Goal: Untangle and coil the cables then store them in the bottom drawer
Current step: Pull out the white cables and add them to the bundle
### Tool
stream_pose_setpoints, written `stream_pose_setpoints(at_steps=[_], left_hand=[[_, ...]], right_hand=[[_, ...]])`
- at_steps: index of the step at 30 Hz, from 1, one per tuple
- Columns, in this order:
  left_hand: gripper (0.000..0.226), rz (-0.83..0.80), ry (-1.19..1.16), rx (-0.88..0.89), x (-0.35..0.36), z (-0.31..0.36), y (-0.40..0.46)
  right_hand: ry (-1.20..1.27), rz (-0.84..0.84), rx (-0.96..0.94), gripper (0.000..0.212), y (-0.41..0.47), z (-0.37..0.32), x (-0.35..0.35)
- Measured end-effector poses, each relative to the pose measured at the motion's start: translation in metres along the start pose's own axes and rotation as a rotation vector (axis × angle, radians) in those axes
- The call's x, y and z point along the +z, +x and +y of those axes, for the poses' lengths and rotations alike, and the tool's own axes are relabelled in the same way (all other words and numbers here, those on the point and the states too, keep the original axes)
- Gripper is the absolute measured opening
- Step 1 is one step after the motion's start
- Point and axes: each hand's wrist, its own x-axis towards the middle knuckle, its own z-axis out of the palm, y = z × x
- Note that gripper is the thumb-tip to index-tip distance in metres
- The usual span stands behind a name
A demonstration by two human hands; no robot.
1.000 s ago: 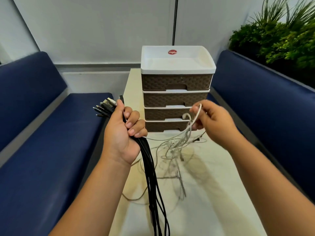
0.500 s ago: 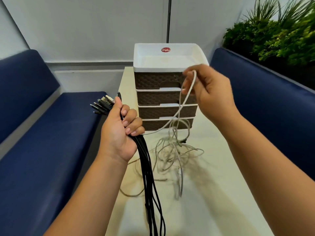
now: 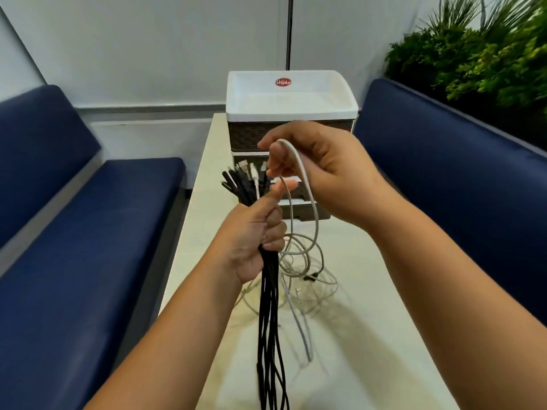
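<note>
A bundle of smooth black cables (image 3: 270, 306) is gripped in the left hand (image 3: 251, 235), plugs fanned above. A thin white cable (image 3: 299, 179) is pinched by the right hand (image 3: 322, 173), looped over pale tangled cords (image 3: 307, 276) mid-table (image 3: 370, 321), before the woven-textured brown drawer unit (image 3: 291, 113).

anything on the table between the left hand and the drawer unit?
Head view: the left hand grips black cables whose plug ends fan up before the drawer unit. The right hand pinches a white cable there too.
</note>
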Motion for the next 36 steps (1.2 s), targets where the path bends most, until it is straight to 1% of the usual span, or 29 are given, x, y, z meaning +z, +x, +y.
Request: stream_pose_setpoints(at_steps=[1, 2, 4, 5, 6, 8, 9, 10, 11, 12, 14, 15, 17, 18, 19, 20, 23, 25, 26, 27, 28, 30, 32, 34, 36], left_hand=[[0.028, 0.006, 0.003, -0.008, 0.000, -0.003, 0.000], [0.031, 0.015, -0.001, -0.005, 0.000, -0.004, 0.001], [0.026, 0.032, -0.015, 0.005, -0.003, -0.004, 0.001], [0.023, 0.036, -0.018, 0.010, -0.004, -0.003, 0.000], [0.022, 0.036, -0.023, 0.019, -0.006, -0.002, 0.000], [0.022, 0.018, -0.043, 0.028, -0.009, 0.000, 0.000], [0.022, 0.002, -0.053, 0.028, -0.009, 0.002, -0.001], [0.022, -0.015, -0.059, 0.028, -0.008, 0.003, -0.002], [0.022, -0.027, -0.066, 0.030, -0.008, 0.005, -0.002], [0.023, -0.038, -0.083, 0.034, -0.007, 0.007, -0.003], [0.022, -0.057, -0.129, 0.059, -0.005, 0.013, -0.005], [0.022, -0.063, -0.143, 0.076, -0.005, 0.017, -0.006], [0.020, -0.058, -0.132, 0.105, -0.005, 0.022, -0.007], [0.020, -0.051, -0.125, 0.111, -0.005, 0.024, -0.008], [0.021, -0.046, -0.127, 0.109, -0.005, 0.024, -0.008], [0.022, -0.043, -0.139, 0.105, -0.005, 0.023, -0.008], [0.023, -0.046, -0.183, 0.084, -0.005, 0.021, -0.010], [0.023, -0.064, -0.198, 0.082, -0.003, 0.020, -0.011], [0.022, -0.073, -0.194, 0.088, -0.002, 0.021, -0.013], [0.022, -0.079, -0.187, 0.096, -0.001, 0.022, -0.014], [0.021, -0.081, -0.182, 0.105, 0.000, 0.023, -0.016], [0.021, -0.085, -0.196, 0.130, -0.001, 0.027, -0.018], [0.022, -0.094, -0.222, 0.156, -0.004, 0.033, -0.020], [0.024, -0.091, -0.242, 0.172, -0.007, 0.037, -0.022], [0.024, -0.085, -0.250, 0.178, -0.007, 0.037, -0.023]], right_hand=[[0.071, 0.005, 0.023, 0.018, -0.003, 0.002, 0.001], [0.189, 0.032, 0.065, 0.021, -0.006, 0.007, 0.003], [0.454, 0.143, 0.196, 0.031, -0.016, 0.025, 0.006], [0.500, 0.176, 0.279, 0.033, -0.025, 0.037, 0.011], [0.461, 0.148, 0.363, 0.032, -0.035, 0.048, 0.018], [0.331, -0.038, 0.527, 0.021, -0.059, 0.067, 0.038], [0.325, -0.109, 0.593, 0.014, -0.070, 0.073, 0.049], [0.346, -0.134, 0.636, 0.009, -0.078, 0.077, 0.059], [0.338, -0.128, 0.643, 0.005, -0.083, 0.080, 0.068], [0.261, -0.124, 0.623, 0.005, -0.087, 0.085, 0.074], [-0.008, -0.201, 0.586, 0.010, -0.090, 0.095, 0.079], [-0.096, -0.256, 0.603, 0.008, -0.090, 0.099, 0.079], [-0.185, -0.341, 0.656, 0.004, -0.091, 0.103, 0.078], [-0.225, -0.351, 0.651, 0.005, -0.090, 0.102, 0.075], [-0.230, -0.332, 0.631, 0.005, -0.088, 0.098, 0.072], [-0.168, -0.273, 0.601, 0.006, -0.085, 0.095, 0.070], [0.185, -0.049, 0.508, 0.012, -0.074, 0.081, 0.068], [0.319, -0.041, 0.508, 0.011, -0.067, 0.073, 0.075], [0.326, -0.045, 0.509, 0.023, -0.067, 0.072, 0.081], [0.297, -0.049, 0.511, 0.033, -0.067, 0.073, 0.086], [0.240, -0.050, 0.504, 0.033, -0.067, 0.073, 0.087], [0.102, -0.073, 0.475, 0.016, -0.064, 0.078, 0.081], [-0.018, -0.116, 0.441, 0.008, -0.064, 0.082, 0.071], [-0.124, -0.132, 0.468, 0.011, -0.063, 0.089, 0.065], [-0.158, -0.150, 0.511, 0.010, -0.062, 0.098, 0.065]])
